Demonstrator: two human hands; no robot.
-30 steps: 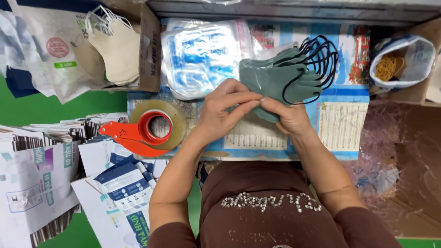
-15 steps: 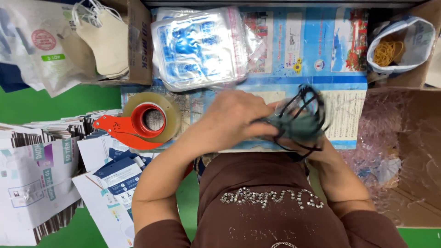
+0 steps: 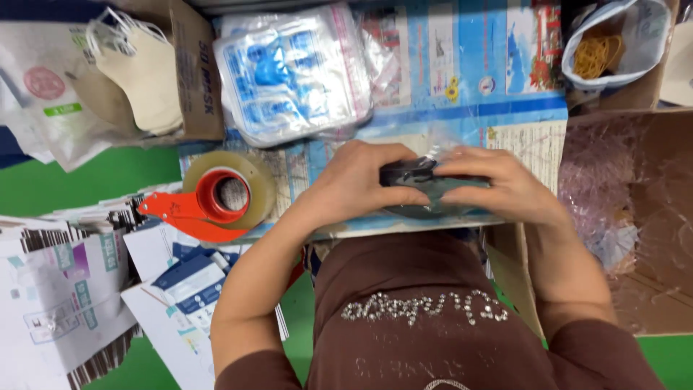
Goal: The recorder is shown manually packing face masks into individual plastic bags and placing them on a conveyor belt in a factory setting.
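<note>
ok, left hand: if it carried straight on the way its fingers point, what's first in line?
The left hand points across at the folded dark masks it already grips, inside a clear bag. Straight beyond them comes the right hand, clasping the same bundle from the other side. Nothing else seems to lie between.
</note>
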